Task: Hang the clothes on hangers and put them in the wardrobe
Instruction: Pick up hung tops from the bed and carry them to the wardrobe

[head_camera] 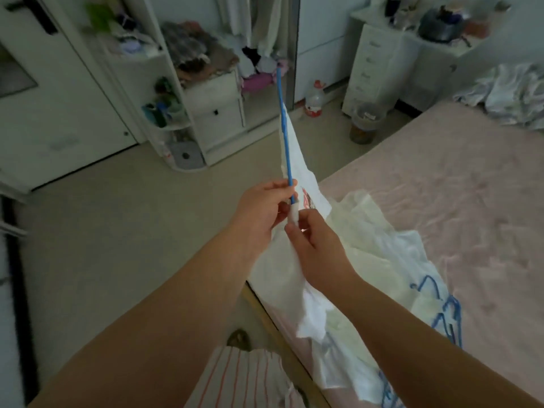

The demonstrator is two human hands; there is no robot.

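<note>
Blue hanger [285, 134] pinched by left hand [259, 207]; white shirt [300, 178] on it gripped by right hand [316, 245], above pink bed [441, 187]. Open wardrobe [223, 92] stuffed with clothes.

Left arm: bare forearm reaches forward from the lower left.
Left hand [260, 206]: raised, fingers curled, thumb and fingertips pinching a thin blue hanger [285, 136].
Right arm: bare forearm comes in from the lower right.
Right hand [316, 245]: just below and beside the left, back toward the camera, fingers gripping white cloth [297, 278].
</note>
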